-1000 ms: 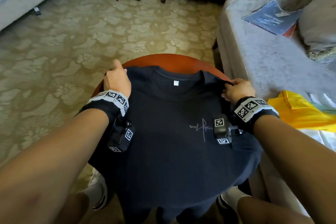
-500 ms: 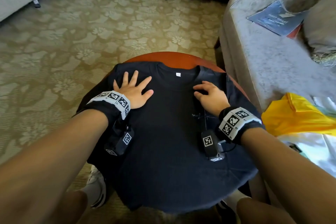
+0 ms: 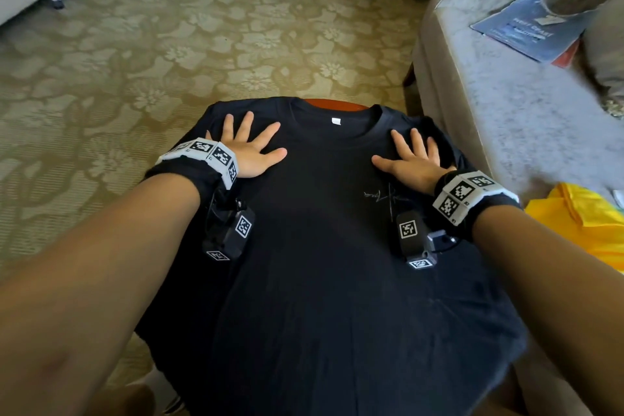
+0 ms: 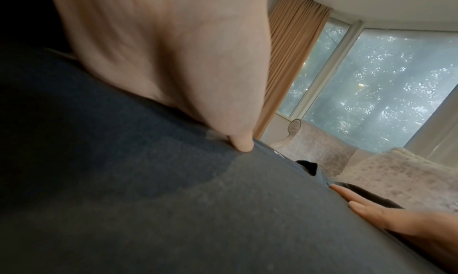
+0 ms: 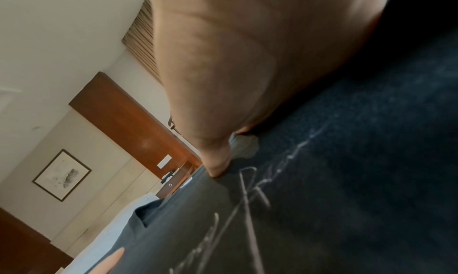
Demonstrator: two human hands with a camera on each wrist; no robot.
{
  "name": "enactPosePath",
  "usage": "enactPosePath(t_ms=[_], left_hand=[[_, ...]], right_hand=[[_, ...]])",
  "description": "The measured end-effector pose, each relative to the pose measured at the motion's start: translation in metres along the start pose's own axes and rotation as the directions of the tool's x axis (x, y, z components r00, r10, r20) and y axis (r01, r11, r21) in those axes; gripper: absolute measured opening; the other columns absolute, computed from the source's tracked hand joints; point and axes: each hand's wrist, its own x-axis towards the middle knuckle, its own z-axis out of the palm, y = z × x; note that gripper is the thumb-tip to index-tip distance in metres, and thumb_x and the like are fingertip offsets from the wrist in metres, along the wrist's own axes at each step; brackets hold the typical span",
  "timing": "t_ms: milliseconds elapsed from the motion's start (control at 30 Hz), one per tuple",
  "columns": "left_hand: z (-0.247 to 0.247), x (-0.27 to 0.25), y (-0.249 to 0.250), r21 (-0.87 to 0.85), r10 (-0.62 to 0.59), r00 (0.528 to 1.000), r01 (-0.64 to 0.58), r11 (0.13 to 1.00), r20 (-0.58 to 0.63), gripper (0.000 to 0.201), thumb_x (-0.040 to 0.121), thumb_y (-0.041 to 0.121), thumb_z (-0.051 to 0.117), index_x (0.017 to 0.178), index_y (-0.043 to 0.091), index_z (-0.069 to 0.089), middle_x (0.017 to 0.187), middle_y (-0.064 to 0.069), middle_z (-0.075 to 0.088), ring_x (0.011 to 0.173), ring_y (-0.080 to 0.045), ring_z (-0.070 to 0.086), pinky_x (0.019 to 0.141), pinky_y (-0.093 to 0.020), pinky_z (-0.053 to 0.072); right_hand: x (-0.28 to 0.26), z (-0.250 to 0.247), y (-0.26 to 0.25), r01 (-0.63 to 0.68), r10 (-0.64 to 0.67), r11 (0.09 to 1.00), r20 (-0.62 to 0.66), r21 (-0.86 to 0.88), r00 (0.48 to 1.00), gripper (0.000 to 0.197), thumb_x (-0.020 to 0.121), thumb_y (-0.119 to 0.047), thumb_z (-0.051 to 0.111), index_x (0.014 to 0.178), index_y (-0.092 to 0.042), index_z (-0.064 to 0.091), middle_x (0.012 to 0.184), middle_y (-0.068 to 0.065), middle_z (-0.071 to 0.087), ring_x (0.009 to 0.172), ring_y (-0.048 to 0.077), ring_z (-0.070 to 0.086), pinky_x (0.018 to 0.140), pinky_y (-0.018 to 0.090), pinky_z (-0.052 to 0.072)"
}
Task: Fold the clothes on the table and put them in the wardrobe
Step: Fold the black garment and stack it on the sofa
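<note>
We've got the black tee (image 3: 324, 263) flat on the round counter (image 3: 332, 104), collar away from us, long axis fwd-back, w/ left grip (image 3: 251, 150) & right grip (image 3: 410, 162) both splayed flat on its shoulders, equally near each sleeve.

Black t-shirt (image 3: 320, 263) is lying spread flat over a round wooden table (image 3: 337, 104), and both hands are pressing on its chest, fingers spread: left hand (image 3: 250, 149) by one shoulder, right hand (image 3: 410, 159) by the other. Yellow cloth (image 3: 580, 226) is sitting off to the right.
</note>
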Motion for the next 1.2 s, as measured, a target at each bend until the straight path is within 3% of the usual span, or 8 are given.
enactPosePath(t_ms=[267,433,600,733,833,933,1067,1200], left_hand=[[-0.012,0.022,0.003,-0.016,-0.007,1.000,0.007,1.000,-0.024,0.065,0.088,0.077,0.018,0.143,0.059,-0.011,0.156,0.012,-0.029,0.145,-0.025,-0.027,0.114,-0.058,-0.009],[-0.007,0.009,0.007,-0.109,0.041,0.991,-0.055,0.993,-0.129,0.064,0.094,0.067,0.026,0.149,0.050,-0.003,0.160,0.005,-0.020,0.146,-0.024,-0.024,0.115,-0.056,-0.010],[-0.019,-0.024,-0.009,-0.309,0.039,0.942,-0.148,0.939,-0.333,0.057,0.100,0.049,0.037,0.153,0.031,0.022,0.163,0.000,0.004,0.150,-0.020,-0.003,0.120,-0.047,0.005],[-0.029,-0.064,-0.036,-0.402,-0.062,0.886,-0.146,0.904,-0.460,0.052,0.096,0.036,0.056,0.143,0.019,0.045,0.153,-0.003,0.036,0.140,-0.022,0.034,0.113,-0.034,0.028],[-0.030,-0.094,-0.059,-0.471,-0.199,0.894,-0.015,0.882,-0.400,0.063,0.088,0.037,0.067,0.144,0.019,0.043,0.149,-0.005,0.042,0.134,-0.027,0.043,0.106,-0.036,0.036],[-0.021,-0.115,-0.077,-0.524,-0.261,0.933,0.097,0.846,-0.248,0.082,0.083,0.037,0.074,0.149,0.015,0.031,0.152,-0.008,0.036,0.136,-0.029,0.038,0.105,-0.037,0.035],[0.000,-0.120,-0.089,-0.596,-0.250,0.957,0.116,0.795,-0.147,0.091,0.078,0.038,0.078,0.150,0.014,0.027,0.150,-0.007,0.039,0.134,-0.029,0.041,0.102,-0.035,0.036],[0.012,-0.105,-0.096,-0.626,-0.259,0.951,0.100,0.774,-0.168,0.097,0.076,0.037,0.080,0.151,0.016,0.022,0.151,-0.006,0.036,0.135,-0.029,0.040,0.104,-0.037,0.036]], right_hand=[[0.030,-0.007,-0.004,0.003,-0.005,0.999,-0.045,-0.048,0.999,0.080,0.086,-0.076,0.041,0.152,-0.052,0.003,0.163,-0.016,-0.014,0.150,0.013,-0.016,0.116,0.059,-0.008],[0.015,-0.006,-0.009,0.043,-0.023,0.993,-0.167,0.113,0.986,0.075,0.091,-0.061,0.050,0.155,-0.044,0.015,0.166,-0.010,-0.004,0.152,0.014,-0.010,0.117,0.057,-0.007],[-0.017,-0.008,-0.033,0.162,-0.084,0.945,-0.266,0.285,0.960,0.070,0.095,-0.039,0.058,0.155,-0.032,0.024,0.165,-0.003,0.010,0.152,0.020,0.007,0.123,0.046,0.008],[-0.055,-0.019,-0.063,0.176,-0.054,0.895,-0.292,0.411,0.955,0.061,0.093,-0.033,0.060,0.150,-0.023,0.040,0.154,0.004,0.041,0.141,0.025,0.037,0.115,0.031,0.031],[-0.082,-0.023,-0.089,0.213,-0.102,0.883,-0.273,0.417,0.957,0.053,0.093,-0.030,0.060,0.144,-0.021,0.049,0.143,0.006,0.053,0.131,0.024,0.049,0.103,0.027,0.038],[-0.096,-0.013,-0.114,0.224,-0.145,0.893,-0.222,0.391,0.964,0.048,0.093,-0.029,0.061,0.139,-0.019,0.055,0.140,0.004,0.056,0.129,0.022,0.051,0.105,0.027,0.040],[-0.097,0.017,-0.146,0.258,-0.219,0.889,-0.142,0.378,0.965,0.044,0.091,-0.030,0.064,0.133,-0.017,0.059,0.136,0.003,0.059,0.126,0.023,0.053,0.104,0.040,0.047],[-0.086,0.047,-0.175,0.247,-0.249,0.874,-0.052,0.418,0.967,0.046,0.089,-0.035,0.068,0.132,-0.018,0.060,0.117,0.003,0.065,0.120,0.022,0.059,0.102,0.041,0.050]])
